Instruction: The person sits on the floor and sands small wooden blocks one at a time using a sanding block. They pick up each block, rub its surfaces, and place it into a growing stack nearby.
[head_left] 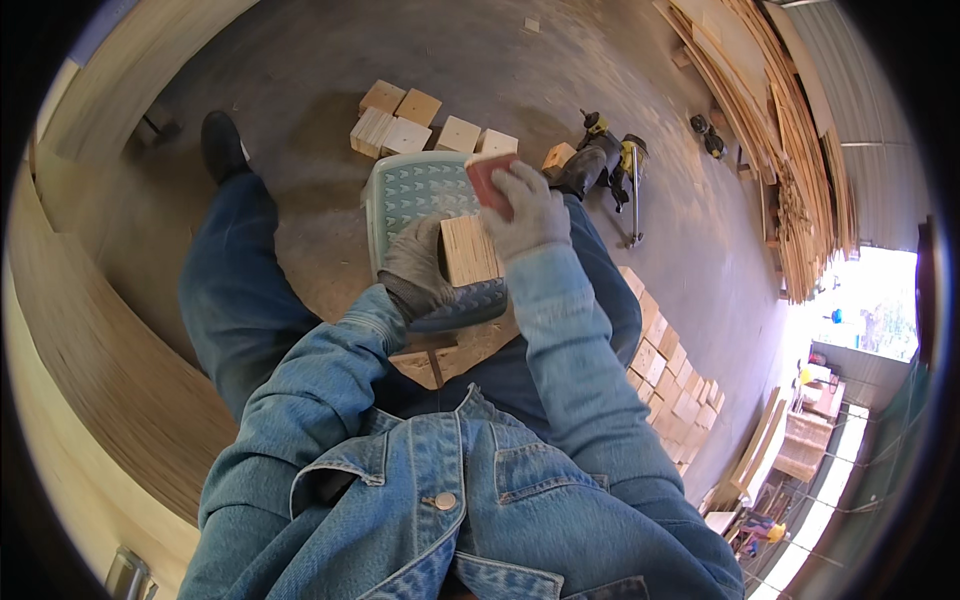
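Note:
My left hand (415,265), in a grey glove, is closed on the side of a wooden block (470,251) with a striped, layered face. This block rests on a pale green plastic stool (410,187) with a patterned top, between my legs. Gripped in my gloved right hand (532,207) is a reddish sanding block (492,182), held above the stool's right side, up and to the right of the wooden block. The two blocks look apart, though the exact gap is hard to judge.
Several wooden blocks (405,122) lie on the floor beyond the stool. Cordless power tools (630,165) stand by my right foot. More blocks (672,365) are stacked right of my right leg. Long boards (775,130) lean at the far right; plywood sheets (110,370) stand at left.

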